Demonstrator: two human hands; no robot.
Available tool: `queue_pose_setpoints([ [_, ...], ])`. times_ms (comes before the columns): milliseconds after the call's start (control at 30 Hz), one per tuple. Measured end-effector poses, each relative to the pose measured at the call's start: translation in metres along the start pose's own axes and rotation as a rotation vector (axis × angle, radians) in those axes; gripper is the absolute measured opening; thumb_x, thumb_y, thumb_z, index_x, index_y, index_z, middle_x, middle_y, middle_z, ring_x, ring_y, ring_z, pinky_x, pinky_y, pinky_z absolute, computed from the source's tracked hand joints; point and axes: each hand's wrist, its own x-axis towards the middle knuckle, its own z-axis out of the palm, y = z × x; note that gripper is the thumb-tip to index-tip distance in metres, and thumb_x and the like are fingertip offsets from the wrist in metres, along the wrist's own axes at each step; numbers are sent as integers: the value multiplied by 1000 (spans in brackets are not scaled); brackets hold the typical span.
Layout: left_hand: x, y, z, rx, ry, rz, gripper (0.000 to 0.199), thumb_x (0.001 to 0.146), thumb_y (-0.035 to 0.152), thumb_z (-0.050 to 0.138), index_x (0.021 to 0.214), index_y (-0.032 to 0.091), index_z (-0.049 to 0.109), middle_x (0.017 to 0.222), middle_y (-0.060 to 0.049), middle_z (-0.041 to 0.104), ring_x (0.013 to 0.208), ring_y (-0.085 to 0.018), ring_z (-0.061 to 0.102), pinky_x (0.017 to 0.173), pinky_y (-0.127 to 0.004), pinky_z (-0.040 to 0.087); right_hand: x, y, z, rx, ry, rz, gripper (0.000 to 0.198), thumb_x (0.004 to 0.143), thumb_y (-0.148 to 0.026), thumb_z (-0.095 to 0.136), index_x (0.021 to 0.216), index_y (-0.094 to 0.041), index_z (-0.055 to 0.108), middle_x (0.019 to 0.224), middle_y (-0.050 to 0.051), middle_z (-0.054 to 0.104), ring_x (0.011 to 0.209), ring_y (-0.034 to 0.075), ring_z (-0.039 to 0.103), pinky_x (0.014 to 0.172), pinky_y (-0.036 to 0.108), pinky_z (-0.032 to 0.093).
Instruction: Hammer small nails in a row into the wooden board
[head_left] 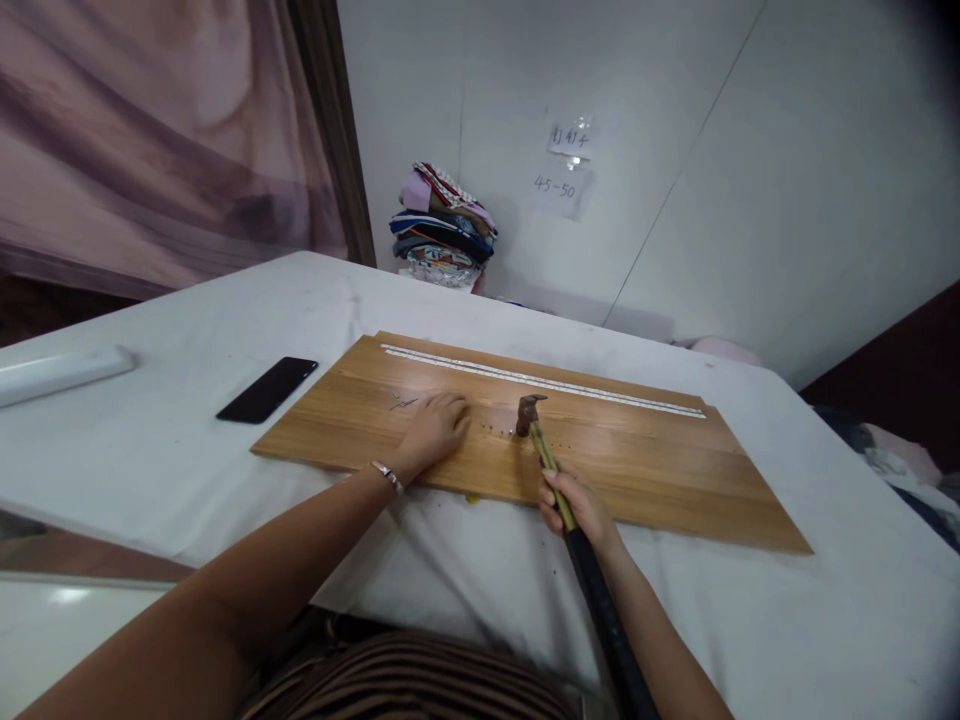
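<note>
I had right hand [576, 503] closed round hammer [545, 450], head beyond that grip; left of it, left hand [436, 428] lay on board [660, 470] near nails [405, 404], couldn't tell its hold.

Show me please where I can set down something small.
Free: right end of the wooden board, below white strips; the white tablecloth between smartphone and white roll. Crowded: the board from loose nails past left grip and nail row to claw hammer in right grip.
</note>
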Motion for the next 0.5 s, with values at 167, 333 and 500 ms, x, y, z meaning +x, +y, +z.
queue_pose_setpoints([
  [167,-1,0,1,7,15,5,26,90,28,45,102,18,67,118,-10,64,112,-25,56,103,-43,39,-3,-1,1,12,20,-23,44,69,-47,70,97,-20,50,52,-11,49,27,5,39,27,17,25],
  [333,-1,-2,3,14,19,8,27,90,28,45,104,19,66,118,-10,64,113,-25,56,103,-43,40,-1,2,-1,-28,-2,-15,39,71,-47,68,92,-20,49,51,-11,49,27,5,38,27,17,25],
  [500,-2,-5,6,34,34,24,28,92,29,44,105,18,66,120,-10,64,113,-23,56,104,-41,39,0,3,-4,-57,-20,-15,36,73,-48,67,85,-20,47,52,-10,50,28,5,39,28,18,27],
])
